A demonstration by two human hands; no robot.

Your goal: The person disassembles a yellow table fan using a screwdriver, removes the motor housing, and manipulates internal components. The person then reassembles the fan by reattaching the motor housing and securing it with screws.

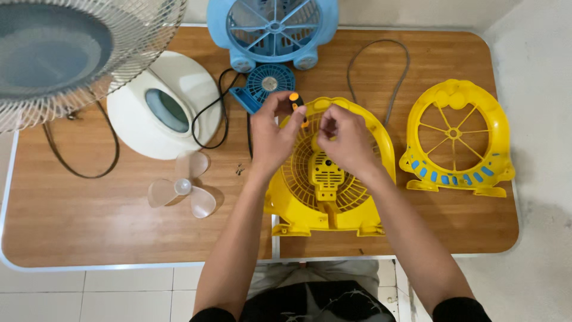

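Observation:
A yellow fan housing (pixel 326 200) lies on the wooden table (pixel 89 220) in front of me, its motor block (pixel 326 174) facing up in the middle. My left hand (pixel 271 134) is closed around a screwdriver with an orange and black handle (pixel 295 100), held over the housing's upper left rim. My right hand (pixel 345 138) hovers just above the motor block with fingers pinched together; what it pinches is too small to see.
A yellow front grille (pixel 456 140) lies at the right. A clear fan blade (pixel 183 186) and tiny screws (pixel 239 170) lie at the left. A blue fan housing (pixel 272 30), small blue fan (pixel 265 83), white fan base (pixel 161 104), metal cage fan (pixel 65 53) and cables (pixel 381 65) crowd the far side.

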